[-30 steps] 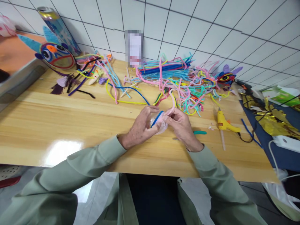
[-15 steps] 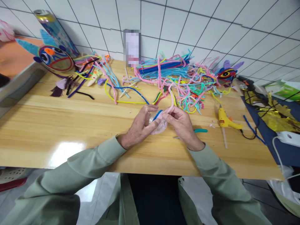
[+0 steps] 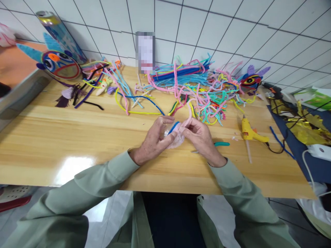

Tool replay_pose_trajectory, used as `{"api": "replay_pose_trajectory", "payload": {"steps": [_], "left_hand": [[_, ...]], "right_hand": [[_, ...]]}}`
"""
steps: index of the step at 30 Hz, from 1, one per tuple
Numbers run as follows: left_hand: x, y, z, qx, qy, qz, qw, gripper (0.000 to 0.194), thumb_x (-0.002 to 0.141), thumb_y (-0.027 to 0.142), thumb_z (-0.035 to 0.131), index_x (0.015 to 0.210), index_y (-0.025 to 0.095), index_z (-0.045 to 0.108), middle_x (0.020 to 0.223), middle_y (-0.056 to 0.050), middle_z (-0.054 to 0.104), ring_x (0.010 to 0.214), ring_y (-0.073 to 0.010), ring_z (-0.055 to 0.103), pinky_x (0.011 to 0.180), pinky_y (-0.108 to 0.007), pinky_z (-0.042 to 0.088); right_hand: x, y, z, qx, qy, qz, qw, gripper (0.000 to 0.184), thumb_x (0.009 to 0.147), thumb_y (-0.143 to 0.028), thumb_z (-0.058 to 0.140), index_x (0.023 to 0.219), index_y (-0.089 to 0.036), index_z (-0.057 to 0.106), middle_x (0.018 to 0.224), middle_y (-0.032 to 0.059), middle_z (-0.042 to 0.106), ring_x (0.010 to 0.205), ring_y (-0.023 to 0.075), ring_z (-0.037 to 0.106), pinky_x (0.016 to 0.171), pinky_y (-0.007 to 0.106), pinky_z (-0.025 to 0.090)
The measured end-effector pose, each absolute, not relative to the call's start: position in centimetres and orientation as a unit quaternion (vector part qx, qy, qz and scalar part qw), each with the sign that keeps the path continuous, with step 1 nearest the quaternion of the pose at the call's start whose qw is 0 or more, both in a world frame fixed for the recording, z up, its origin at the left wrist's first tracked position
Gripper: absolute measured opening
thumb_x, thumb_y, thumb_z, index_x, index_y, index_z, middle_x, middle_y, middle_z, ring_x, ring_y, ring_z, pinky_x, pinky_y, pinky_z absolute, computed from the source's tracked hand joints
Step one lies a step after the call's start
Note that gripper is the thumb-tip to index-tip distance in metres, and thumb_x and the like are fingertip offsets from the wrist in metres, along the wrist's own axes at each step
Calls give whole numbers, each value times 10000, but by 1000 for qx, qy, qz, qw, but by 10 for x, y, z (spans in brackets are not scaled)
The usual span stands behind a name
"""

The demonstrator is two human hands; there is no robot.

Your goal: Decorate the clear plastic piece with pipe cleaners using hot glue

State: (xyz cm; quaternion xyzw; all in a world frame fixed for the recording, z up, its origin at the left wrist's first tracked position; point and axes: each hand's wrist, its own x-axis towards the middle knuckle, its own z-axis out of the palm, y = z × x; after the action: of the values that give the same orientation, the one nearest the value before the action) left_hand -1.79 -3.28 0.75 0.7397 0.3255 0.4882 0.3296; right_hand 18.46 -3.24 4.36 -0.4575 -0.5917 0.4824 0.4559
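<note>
My left hand (image 3: 159, 136) is closed on a small clear plastic piece (image 3: 177, 142), which has a blue pipe cleaner (image 3: 173, 127) and pale pink fuzz on it. Its exact shape is partly hidden by my fingers. My right hand (image 3: 199, 136) pinches a pale pink pipe cleaner (image 3: 190, 112) against this piece, and the strip's loose end curves up and away. Under my right hand lie pliers with a teal handle (image 3: 221, 144), their metal tip showing on the left of the wrist.
A tangled pile of coloured pipe cleaners (image 3: 204, 96) lies along the tiled wall. To the right rests a yellow glue gun (image 3: 252, 132) with its cord. Decorated fish-like faces (image 3: 60, 65) and a tall can (image 3: 60, 34) stand at the left. A phone (image 3: 145, 51) leans on the wall.
My right fingers have shifted very slightly at the pink pipe cleaner, and its loose end leans a little differently. My left hand stays in place; the view has moved a touch.
</note>
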Motion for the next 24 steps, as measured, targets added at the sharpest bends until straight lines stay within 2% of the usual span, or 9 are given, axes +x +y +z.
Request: {"api": "replay_pose_trajectory", "payload": {"steps": [5,14,19,24], "left_hand": [[-17,-32,7,738,322,493,330,293,1075,393,646,1305,224,580,1358,-136,670,1351,-283,649,1163,-524,560],[-19,-34,9,737,328,482,342,309,1086,402,628,1323,213,564,1380,-153,654,1373,-286,636,1175,-525,549],[-18,-33,8,738,323,488,336,316,1094,403,624,1344,218,564,1375,-146,658,1368,-277,642,1177,-512,552],[-17,-32,7,739,308,498,333,296,1093,373,634,1340,223,572,1371,-140,658,1359,-271,645,1162,-504,560]], "right_hand": [[182,-32,43,-462,-592,477,456,311,851,-488,861,831,-239,677,782,-14,632,727,162,561,671,317,473],[190,-36,46,-437,-621,467,453,195,881,-388,813,833,-242,694,838,1,691,777,177,620,725,330,510],[194,-36,50,-428,-701,384,421,113,940,-374,775,967,-265,792,910,34,727,816,206,633,753,369,522],[196,-35,51,-417,-750,298,419,74,972,-335,768,941,-291,818,935,44,756,852,227,669,772,396,546]]}}
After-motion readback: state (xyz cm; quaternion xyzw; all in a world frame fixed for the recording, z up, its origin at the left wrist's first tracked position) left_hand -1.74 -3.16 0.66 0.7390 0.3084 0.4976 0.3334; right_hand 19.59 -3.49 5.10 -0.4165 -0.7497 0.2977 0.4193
